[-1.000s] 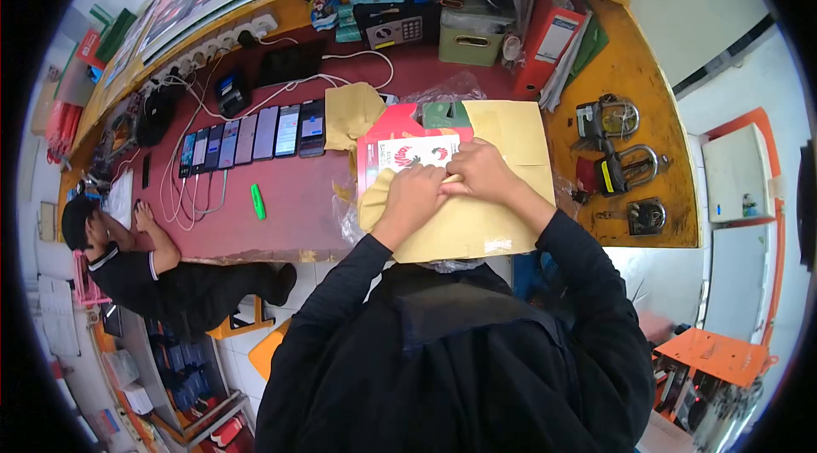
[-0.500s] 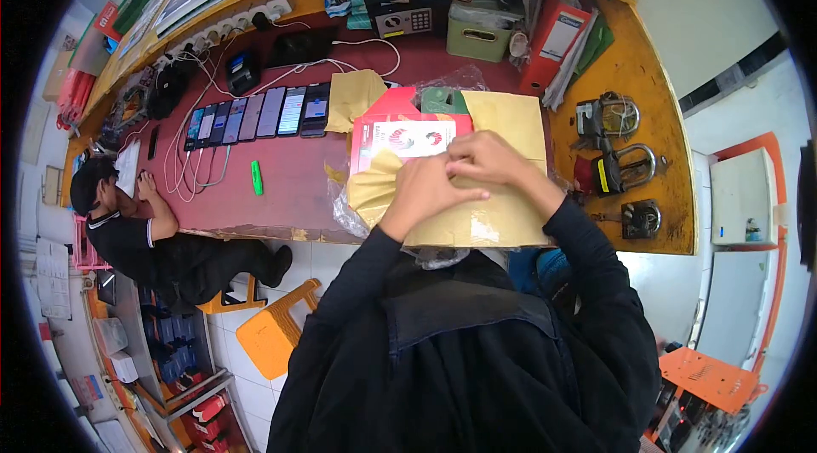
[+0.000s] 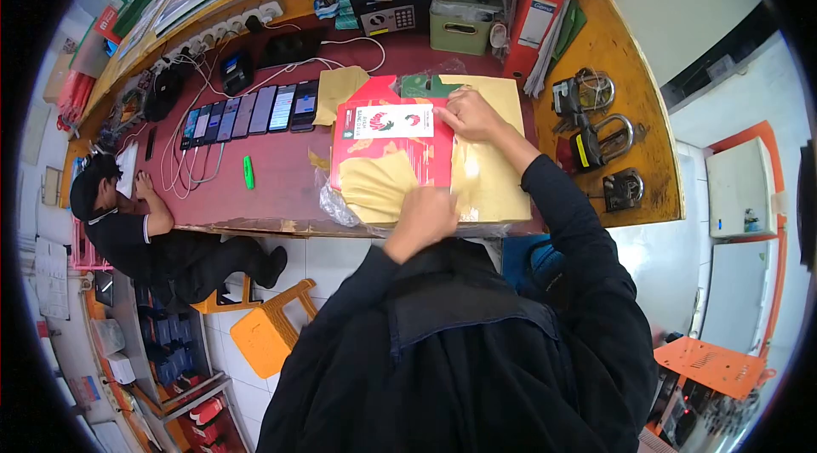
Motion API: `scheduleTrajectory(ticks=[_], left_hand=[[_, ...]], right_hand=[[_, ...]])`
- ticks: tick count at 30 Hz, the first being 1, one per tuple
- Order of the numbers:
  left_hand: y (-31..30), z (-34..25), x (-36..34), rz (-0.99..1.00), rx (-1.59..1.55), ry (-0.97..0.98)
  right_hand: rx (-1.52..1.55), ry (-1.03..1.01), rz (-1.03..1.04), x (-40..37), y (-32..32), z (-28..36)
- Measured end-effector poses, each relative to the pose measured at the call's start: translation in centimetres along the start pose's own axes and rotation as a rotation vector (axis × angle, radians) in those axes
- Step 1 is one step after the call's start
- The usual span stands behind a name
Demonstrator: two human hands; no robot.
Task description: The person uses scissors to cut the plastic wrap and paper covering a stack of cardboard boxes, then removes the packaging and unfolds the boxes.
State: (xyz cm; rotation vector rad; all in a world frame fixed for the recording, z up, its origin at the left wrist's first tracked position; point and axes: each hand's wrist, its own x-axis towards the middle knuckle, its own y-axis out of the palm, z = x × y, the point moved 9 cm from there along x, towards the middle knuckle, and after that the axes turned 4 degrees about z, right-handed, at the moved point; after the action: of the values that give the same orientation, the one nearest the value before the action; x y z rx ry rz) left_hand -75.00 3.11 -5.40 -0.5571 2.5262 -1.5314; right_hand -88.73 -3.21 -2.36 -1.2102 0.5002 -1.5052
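Observation:
A box with a red and green printed face and a white label lies in partly torn brown wrapping paper at the table's front edge. My right hand is closed on the paper at the upper right of the printed face. Below it, my left hand is closed at the near edge, by a crumpled flap of the paper; its fingertips are blurred. Clear plastic wrap bunches at the box's near left corner.
Several phones lie in a row with white cables, near a green marker. Padlocks lie on the right. A red binder and a green bin stand behind. Another person sits at left, beyond an orange stool.
My hands, together at the middle of the package before, are now apart: the left has moved down toward me, the right up. More of the red printed face is uncovered.

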Motion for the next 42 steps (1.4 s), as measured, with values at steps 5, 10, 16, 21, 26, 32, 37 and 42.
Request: scheduleTrajectory(ticks=[5,10,16,21,26,32,37,42], left_hand=[[0.4,0.3,-9.2,-0.062,-0.244,0.244],[-2.2,1.0,-11.7,-0.277,-0.278,0.255],[-4.1,2.0,-13.8,-0.529,-0.236,0.132],[-0.1,7.6,-13.1,-0.558,-0.411,-0.208],[7.5,15.7,-15.4,-0.591,-0.716,-0.398],[8.3,15.6,-16.2,-0.811,-0.812,-0.342],[1.0,8.6,-19.2,-1.090,-0.033,-0.371],[2.8,18.2,-16.2,-1.281,-0.224,-0.650]], right_hand=[[0.532,0.458,-0.237,-4.0,0.0,-4.9],[0.911,0.337,-0.553,-14.3,-6.0,4.6],[0.330,0.459,-0.192,-25.3,-5.6,13.8],[-0.077,0.716,0.022,-33.2,0.9,15.4],[-0.191,1.107,-0.205,-43.5,2.0,15.1],[0.049,1.320,-0.522,-42.6,-1.3,16.2],[0.718,1.047,-0.770,-37.0,2.5,14.1],[0.727,1.058,-0.734,-32.7,3.9,13.4]])
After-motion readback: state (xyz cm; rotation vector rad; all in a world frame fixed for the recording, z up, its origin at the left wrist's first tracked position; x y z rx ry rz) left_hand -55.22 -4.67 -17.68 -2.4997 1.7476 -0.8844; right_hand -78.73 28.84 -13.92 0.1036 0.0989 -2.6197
